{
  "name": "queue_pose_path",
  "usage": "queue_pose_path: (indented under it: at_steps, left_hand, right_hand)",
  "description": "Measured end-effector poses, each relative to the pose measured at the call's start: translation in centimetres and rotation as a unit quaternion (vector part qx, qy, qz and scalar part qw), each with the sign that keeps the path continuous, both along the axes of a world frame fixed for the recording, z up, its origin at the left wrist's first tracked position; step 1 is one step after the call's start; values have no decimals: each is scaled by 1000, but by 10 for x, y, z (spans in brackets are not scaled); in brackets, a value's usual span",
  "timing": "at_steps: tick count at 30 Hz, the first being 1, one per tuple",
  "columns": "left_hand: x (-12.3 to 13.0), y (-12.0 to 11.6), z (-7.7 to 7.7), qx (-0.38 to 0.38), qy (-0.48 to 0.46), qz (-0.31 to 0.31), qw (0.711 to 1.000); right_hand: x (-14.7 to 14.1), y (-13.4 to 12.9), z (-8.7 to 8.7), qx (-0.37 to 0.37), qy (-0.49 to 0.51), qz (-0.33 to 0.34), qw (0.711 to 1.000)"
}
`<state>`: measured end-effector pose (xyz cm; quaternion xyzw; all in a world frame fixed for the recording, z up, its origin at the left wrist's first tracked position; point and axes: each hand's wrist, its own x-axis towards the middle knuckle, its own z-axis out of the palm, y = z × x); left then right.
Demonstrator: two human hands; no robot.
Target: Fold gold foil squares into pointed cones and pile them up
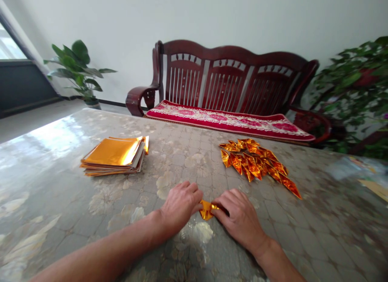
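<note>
Bare left hand (180,205) and right hand (239,219) flank a small folded gold-foil piece (206,210) lying crosswise, right fingers (220,204) clamping it, left fingers (194,191) touching it.

One head-worn camera faces forward and down over the left hand (180,205) and right hand (239,219) toward the far wooden bench (224,79)

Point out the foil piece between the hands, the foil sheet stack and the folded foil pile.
Gold foil piece (206,211): head view, exposed middle.
Foil sheet stack (112,151): head view, top sheet.
Folded foil pile (250,164): head view, pile's centre.
</note>
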<state>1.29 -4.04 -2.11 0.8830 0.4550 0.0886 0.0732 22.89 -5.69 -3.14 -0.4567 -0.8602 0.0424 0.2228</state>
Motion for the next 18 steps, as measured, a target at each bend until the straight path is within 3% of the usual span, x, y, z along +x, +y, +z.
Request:
queue_pose_path:
  at_steps: [9, 18]
  left_hand:
    - [-6, 10, 6, -87, -70, 4, 994]
    - [-5, 6, -7, -115, -156, 7, 981]
  right_hand:
    - [1, 1, 2, -33, -22, -26, 999]
    - [0, 0, 1, -32, 26, -11, 999]
